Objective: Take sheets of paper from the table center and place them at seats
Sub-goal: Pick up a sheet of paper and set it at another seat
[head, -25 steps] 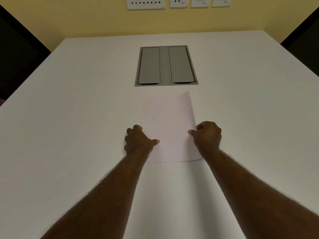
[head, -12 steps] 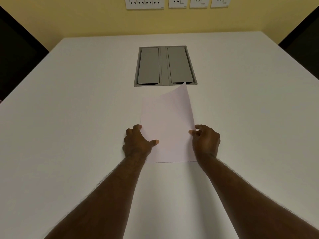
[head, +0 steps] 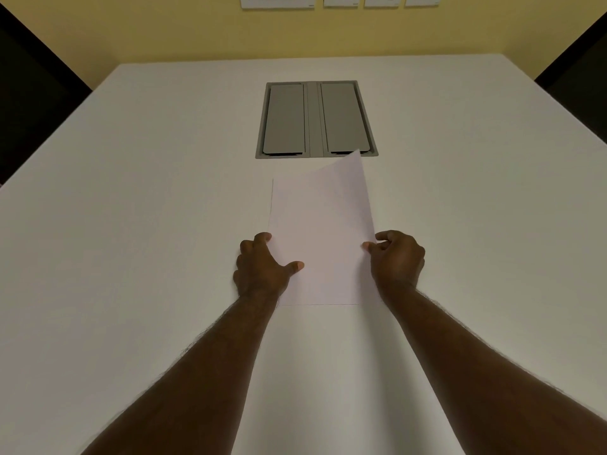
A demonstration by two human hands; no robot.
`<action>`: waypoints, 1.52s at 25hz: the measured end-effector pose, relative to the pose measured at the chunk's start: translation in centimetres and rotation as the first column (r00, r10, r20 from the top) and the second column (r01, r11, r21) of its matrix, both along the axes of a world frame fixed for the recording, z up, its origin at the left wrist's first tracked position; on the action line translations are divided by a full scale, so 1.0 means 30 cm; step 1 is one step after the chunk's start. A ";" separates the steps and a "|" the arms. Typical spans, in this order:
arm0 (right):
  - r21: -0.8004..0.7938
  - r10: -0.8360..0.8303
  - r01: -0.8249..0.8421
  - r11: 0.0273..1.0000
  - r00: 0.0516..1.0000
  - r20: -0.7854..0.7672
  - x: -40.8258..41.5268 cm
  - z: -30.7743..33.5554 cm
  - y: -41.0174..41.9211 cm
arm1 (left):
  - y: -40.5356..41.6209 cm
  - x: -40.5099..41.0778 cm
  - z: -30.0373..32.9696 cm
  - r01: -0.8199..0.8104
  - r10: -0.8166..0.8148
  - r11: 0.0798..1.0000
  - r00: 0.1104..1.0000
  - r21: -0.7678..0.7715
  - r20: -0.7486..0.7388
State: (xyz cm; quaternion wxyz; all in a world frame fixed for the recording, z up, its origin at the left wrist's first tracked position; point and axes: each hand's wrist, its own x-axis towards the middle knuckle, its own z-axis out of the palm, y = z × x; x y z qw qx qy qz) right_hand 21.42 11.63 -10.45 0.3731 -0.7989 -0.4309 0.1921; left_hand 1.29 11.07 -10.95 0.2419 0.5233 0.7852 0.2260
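A white sheet of paper [head: 323,231] is at the middle of the white table [head: 131,224], in front of me. My left hand [head: 261,267] holds its left edge, thumb on top and fingers curled under. My right hand [head: 395,257] pinches its right edge between thumb and fingers. The sheet's right side and far right corner are lifted off the table and reach up over the near rim of the grey panel. Whether more sheets lie beneath it I cannot tell.
A grey recessed cable panel [head: 317,119] with two shut flaps is set into the table just beyond the paper. Dark chair backs stand at the far left [head: 29,103] and far right [head: 578,70]. Wall sockets [head: 277,1] line the yellow wall.
The sheet's right side and far corner have risen off the table, now overlapping the panel's rim. My right hand opened its fist into a pinch on the edge. The left hand barely moved.
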 end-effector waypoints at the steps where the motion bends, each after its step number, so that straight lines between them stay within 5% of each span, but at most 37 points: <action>1: 0.002 -0.009 0.009 1.000 1.000 -0.007 0.000 0.000 0.000 | -0.001 -0.001 -0.001 0.002 -0.002 1.000 1.000 0.003 0.000; 11: 0.092 0.054 -0.064 0.994 0.992 0.110 -0.016 -0.021 -0.017 | 0.004 -0.005 -0.008 0.003 -0.003 1.000 1.000 0.010 0.007; 22: -0.049 -0.024 0.012 0.999 0.966 -0.258 0.023 -0.010 0.038 | 0.013 -0.017 -0.004 -0.001 0.004 0.998 0.999 -0.066 0.039; 27: -0.024 0.009 -0.021 1.000 0.913 -0.407 0.047 0.002 0.016 | 0.026 -0.060 0.046 -0.064 0.084 0.996 0.929 -0.067 0.361; 31: 0.044 0.063 -0.046 0.998 0.821 -0.567 0.054 0.062 -0.015 | 0.040 -0.105 0.112 -0.015 0.051 0.993 0.948 -0.115 0.314; 34: 0.100 0.108 -0.056 0.993 0.749 -0.654 0.037 0.119 -0.053 | -0.002 -0.096 0.166 0.060 0.001 0.989 0.909 -0.135 0.417; 38: 0.134 0.148 -0.078 0.988 0.724 -0.673 0.027 0.183 -0.131 | -0.067 -0.095 0.248 -0.014 0.006 1.000 0.858 0.011 0.514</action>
